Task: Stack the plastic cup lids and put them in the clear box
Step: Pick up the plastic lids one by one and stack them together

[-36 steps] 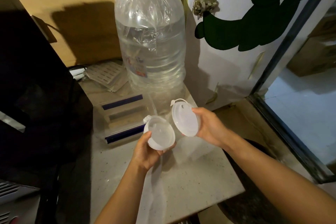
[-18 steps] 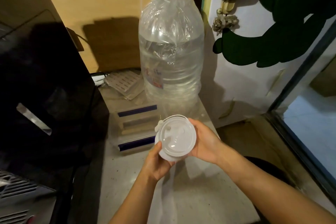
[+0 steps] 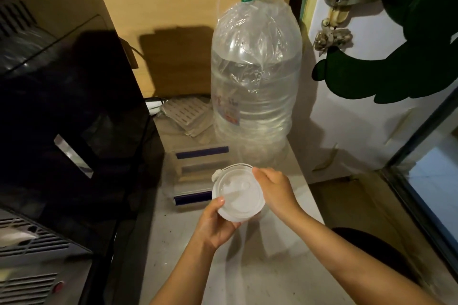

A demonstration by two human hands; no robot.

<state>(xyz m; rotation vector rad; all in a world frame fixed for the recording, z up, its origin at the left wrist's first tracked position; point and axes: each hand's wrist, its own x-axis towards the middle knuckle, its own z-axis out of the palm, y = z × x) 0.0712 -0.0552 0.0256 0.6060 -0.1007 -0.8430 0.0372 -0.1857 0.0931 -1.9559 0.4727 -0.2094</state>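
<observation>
Two translucent plastic cup lids (image 3: 238, 195) are pressed together into one stack, held above the counter at the centre of the view. My left hand (image 3: 215, 224) grips the stack from below with the thumb on its near rim. My right hand (image 3: 275, 189) holds the stack's right edge, fingertips at its far rim. The clear box (image 3: 198, 173) with dark blue clips sits on the counter just behind and left of the lids, touching the big bottle's base. What is inside the box I cannot make out.
A large water bottle (image 3: 255, 86) with a green cap stands behind the box. A black appliance (image 3: 62, 119) fills the left side. Slatted plastic pieces (image 3: 186, 114) lie at the back. The pale counter (image 3: 247, 267) ends at the right, by a white door (image 3: 359, 119).
One second ago each hand held a separate lid, apart. The hands came together and the lids are now stacked. The view has tilted upward, showing the bottle cap.
</observation>
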